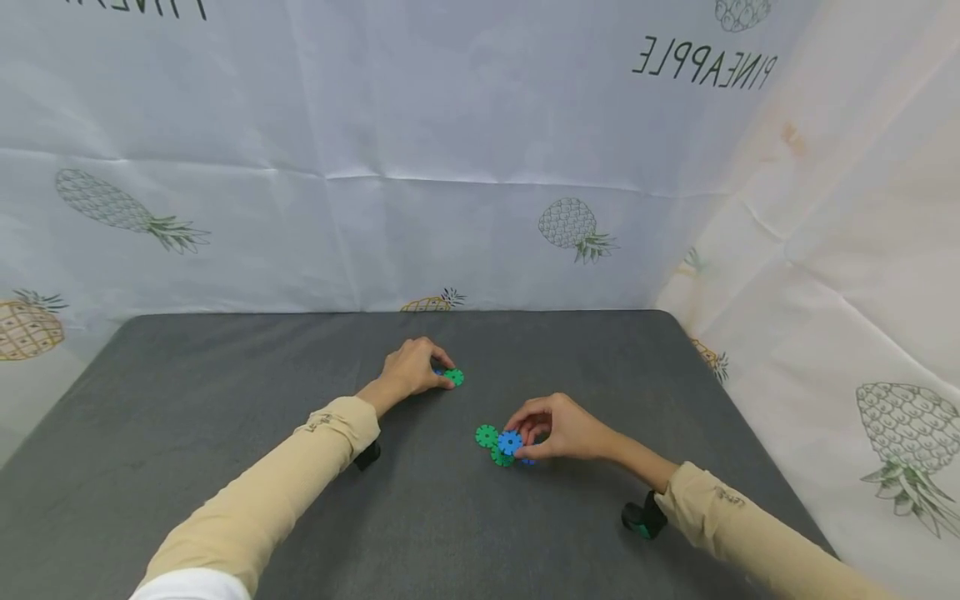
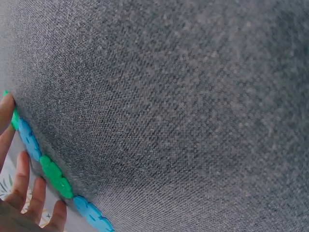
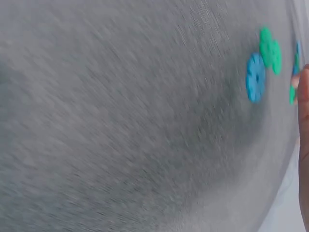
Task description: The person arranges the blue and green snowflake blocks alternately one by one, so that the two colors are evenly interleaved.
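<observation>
My left hand is at the table's far middle, with thumb and fingertips pinching a green notched disc. In the left wrist view, that disc ends a row with a blue disc, another green disc and another blue one. Nearer and to the right, my right hand pinches a blue notched disc. Two green discs lie beside and partly under it. A further blue disc is mostly hidden below the right fingers; the right wrist view shows a blue disc near green ones.
Dark grey cloth covers the table. Behind it and along the right side hangs a white curtain printed with pineapples. A black wrist device sits under the right cuff, another under the left.
</observation>
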Available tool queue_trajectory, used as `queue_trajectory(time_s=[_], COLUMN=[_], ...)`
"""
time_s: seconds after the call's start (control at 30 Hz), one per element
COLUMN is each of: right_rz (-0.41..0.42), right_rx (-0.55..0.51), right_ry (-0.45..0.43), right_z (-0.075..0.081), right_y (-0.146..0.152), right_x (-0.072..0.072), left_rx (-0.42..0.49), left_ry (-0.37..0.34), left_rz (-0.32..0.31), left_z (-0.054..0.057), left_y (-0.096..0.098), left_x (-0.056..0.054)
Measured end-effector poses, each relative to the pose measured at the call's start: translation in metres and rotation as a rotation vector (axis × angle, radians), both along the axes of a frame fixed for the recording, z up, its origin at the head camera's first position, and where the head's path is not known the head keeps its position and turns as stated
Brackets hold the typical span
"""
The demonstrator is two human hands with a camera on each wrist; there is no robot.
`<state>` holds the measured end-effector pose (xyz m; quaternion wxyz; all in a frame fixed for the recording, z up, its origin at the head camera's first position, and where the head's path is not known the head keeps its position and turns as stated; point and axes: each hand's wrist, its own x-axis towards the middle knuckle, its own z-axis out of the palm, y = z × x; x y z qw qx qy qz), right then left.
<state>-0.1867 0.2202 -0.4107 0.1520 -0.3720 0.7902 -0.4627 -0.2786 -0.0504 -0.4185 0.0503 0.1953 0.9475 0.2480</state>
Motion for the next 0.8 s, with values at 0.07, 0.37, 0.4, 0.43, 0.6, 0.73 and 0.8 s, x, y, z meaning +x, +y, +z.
queue_trajectory(time_s=[0.07, 0.37, 0.4, 0.43, 0.6, 0.73, 0.8], right_rz=[-0.029, -0.13, -0.142, -0.154, -0.217, -0.247, -0.258], right_rx=[-0.009, -0.021, -0.022, -0.02, -0.007, 0.007, 0.009], right_ry=[-0.004, 0.006, 0.006, 0.006, -0.005, 0.006, 0.006], right_z=[0.0, -0.006, -0.007, -0.008, -0.011, -0.013, -0.014], right_y=[0.002, 0.002, 0.002, 0.002, 0.002, 0.0, -0.001], right_x=[-0.006, -0.029, -0.032, -0.035, -0.045, -0.051, -0.055], left_rx=[-0.003, -0.013, -0.012, -0.011, -0.009, -0.016, -0.016], left_ry=[0.001, -0.005, -0.004, -0.005, -0.003, -0.005, -0.005], left_rz=[0.0, 0.01, 0.012, 0.013, 0.018, 0.022, 0.022], left_z=[0.0, 0.0, 0.0, 0.0, -0.001, -0.001, -0.001], left_y=[0.0, 0.001, 0.001, 0.001, 0.002, 0.001, 0.001], left_x=[0.001, 0.002, 0.002, 0.002, 0.001, 0.001, 0.001])
